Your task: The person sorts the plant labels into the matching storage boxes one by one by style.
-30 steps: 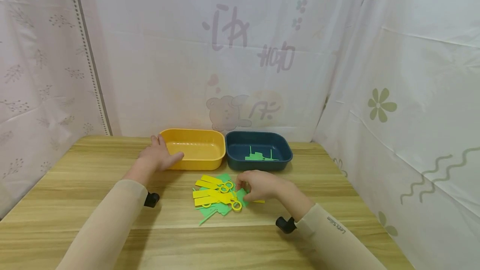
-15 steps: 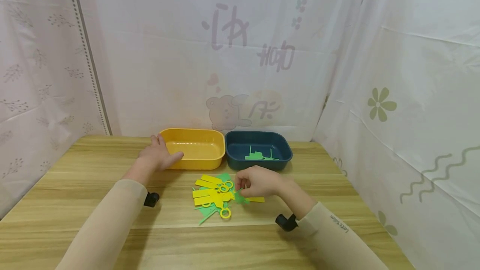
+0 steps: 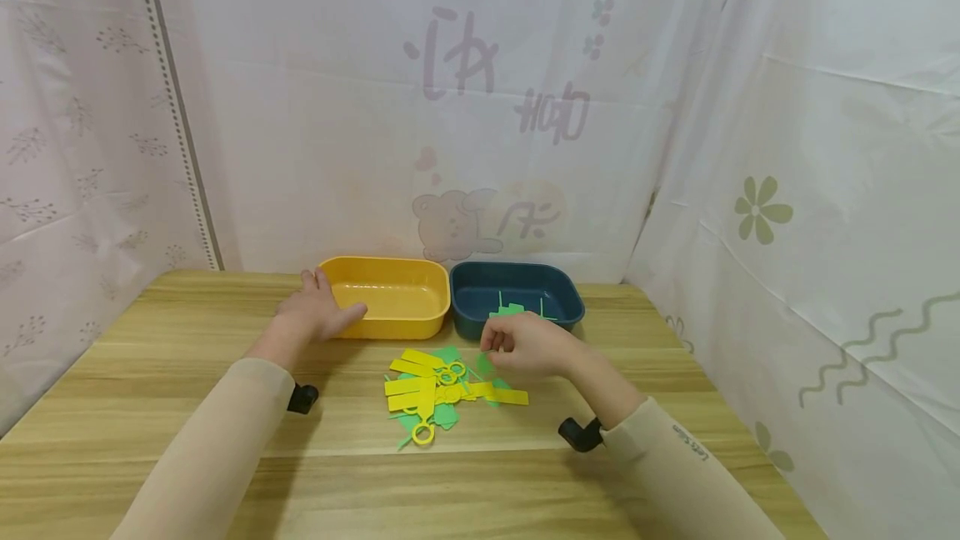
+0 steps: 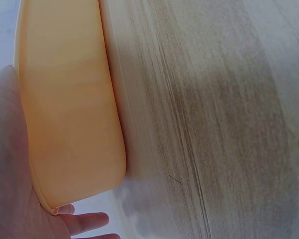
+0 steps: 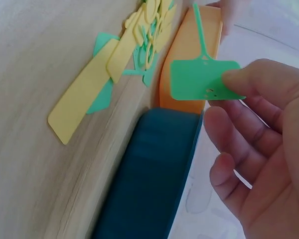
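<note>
Wooden table (image 3: 450,494), right hand (image 3: 531,345) pinching green tag (image 5: 194,79)

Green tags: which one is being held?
The green tag held up by the right hand, pinched at its plate; the other green ones lie in the pile or the dark blue bin.

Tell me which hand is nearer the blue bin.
Right. The right hand, pinching a green tag, is just in front of the blue bin; the left hand is farther left, touching the yellow bin.
</note>
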`<state>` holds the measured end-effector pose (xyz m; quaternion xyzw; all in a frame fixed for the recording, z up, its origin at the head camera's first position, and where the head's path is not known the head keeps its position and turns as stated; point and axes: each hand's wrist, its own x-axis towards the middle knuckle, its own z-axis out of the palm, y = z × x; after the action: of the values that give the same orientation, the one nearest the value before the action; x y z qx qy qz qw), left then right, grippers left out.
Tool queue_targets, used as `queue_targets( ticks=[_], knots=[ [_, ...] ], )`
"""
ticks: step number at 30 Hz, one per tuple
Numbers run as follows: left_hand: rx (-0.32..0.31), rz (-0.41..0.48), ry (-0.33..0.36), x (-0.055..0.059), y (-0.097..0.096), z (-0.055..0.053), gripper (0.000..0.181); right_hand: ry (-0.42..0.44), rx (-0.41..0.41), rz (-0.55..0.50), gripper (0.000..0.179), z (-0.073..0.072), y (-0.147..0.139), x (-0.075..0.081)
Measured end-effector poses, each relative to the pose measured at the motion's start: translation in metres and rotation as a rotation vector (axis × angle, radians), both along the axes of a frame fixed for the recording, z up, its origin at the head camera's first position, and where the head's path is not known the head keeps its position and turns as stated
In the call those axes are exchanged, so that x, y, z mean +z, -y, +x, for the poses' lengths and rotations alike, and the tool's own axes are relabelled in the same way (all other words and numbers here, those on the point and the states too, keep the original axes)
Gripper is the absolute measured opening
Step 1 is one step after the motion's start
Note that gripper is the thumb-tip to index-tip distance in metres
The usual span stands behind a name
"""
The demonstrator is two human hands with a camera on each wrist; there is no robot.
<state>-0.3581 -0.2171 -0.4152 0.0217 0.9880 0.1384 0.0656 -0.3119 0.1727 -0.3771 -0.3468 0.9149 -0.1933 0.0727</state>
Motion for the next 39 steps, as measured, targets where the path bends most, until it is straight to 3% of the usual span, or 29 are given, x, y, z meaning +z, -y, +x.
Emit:
queue_targets(
  ticks=[23, 31, 39],
  knots=[
    [0.000, -0.007, -0.008, -0.005, 0.002, -0.005, 0.124, -0.183, -0.200, -0.135, 0.008, -0.018, -0.020, 0.022],
    [-0.004, -0.007, 0.000, -0.004, 0.003, -0.005, 0.124, -0.173, -0.306, -0.188, 0.011, -0.031, -0.032, 0.019],
    [-0.001, -0.009, 0.008, -0.004, 0.003, -0.005, 0.124, -0.189, -0.417, -0.164, 0.017, -0.045, -0.050, 0.008]
  ],
)
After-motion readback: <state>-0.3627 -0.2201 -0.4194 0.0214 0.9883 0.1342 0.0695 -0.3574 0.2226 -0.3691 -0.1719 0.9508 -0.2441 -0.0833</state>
